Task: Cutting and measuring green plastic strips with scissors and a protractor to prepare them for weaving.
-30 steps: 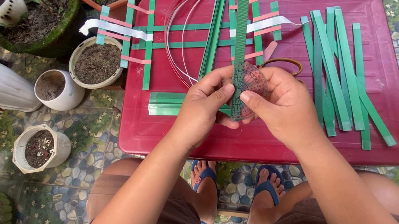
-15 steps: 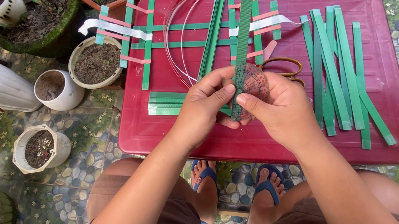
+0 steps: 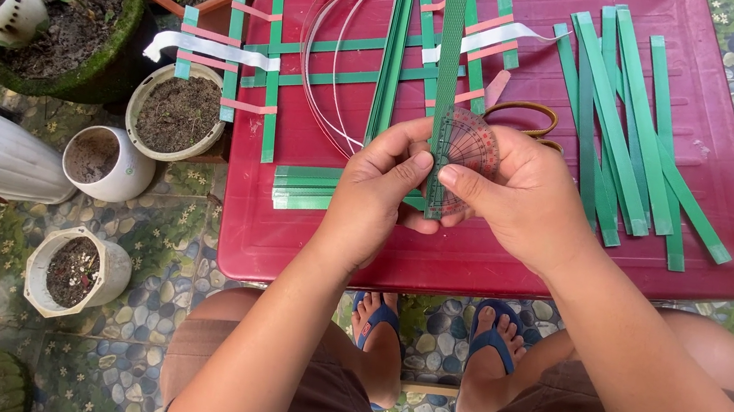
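Both hands are meeting at the centre of the frame over the red surface (image 3: 492,260). The left hand (image 3: 378,193) is pinching a long green strip (image 3: 450,47) that is running upright to the top edge. The right hand (image 3: 524,198) is gripping a clear protractor (image 3: 469,149) against that strip. More green strips (image 3: 628,127) are lying at upper right, plant pots (image 3: 176,110) at left

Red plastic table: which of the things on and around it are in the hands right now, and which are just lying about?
In hand:
- long green plastic strip, pinched by left hand and right hand
- clear plastic protractor, behind the strip

Lying about:
- loose green strips
- woven green-and-pink lattice
- white wire loops
- soil-filled pots
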